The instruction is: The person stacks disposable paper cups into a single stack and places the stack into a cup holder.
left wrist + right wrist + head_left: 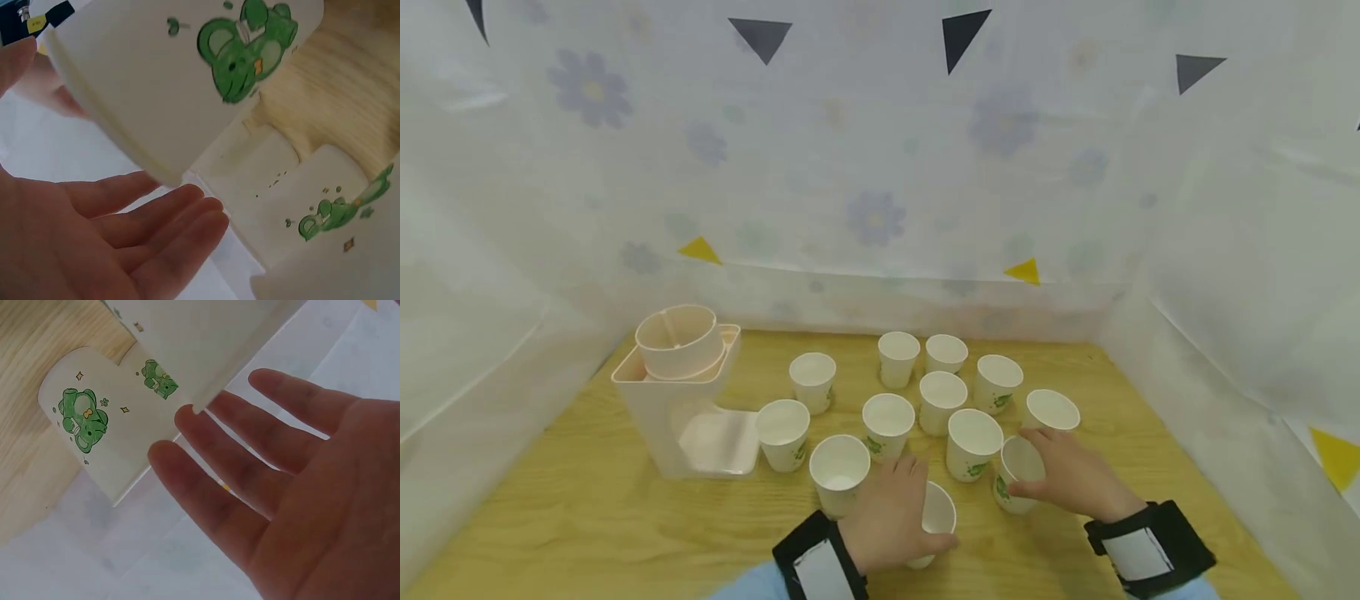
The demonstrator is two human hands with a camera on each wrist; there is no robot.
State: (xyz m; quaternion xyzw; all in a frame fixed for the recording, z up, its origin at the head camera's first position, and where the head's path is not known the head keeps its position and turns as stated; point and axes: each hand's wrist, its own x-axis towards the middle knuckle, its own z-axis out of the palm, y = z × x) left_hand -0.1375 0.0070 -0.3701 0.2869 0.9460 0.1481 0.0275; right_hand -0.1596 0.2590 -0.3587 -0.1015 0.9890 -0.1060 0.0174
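Note:
White paper cups with green cartoon animal prints stand upright on the wooden table. Over the nearest cup hovers my left hand, its fingers extended along the far side and the thumb low on the near side. The left wrist view has this cup close up, with relaxed fingertips near its rim. My right hand spreads thumb and fingers about another cup at the right. In the right wrist view, straight fingers reach over the rim of a cup.
At the left stands a cream plastic appliance-like stand with a round cup-shaped top. Several more paper cups, such as one at the back and one at the right, crowd the middle. White patterned sheeting encloses the table.

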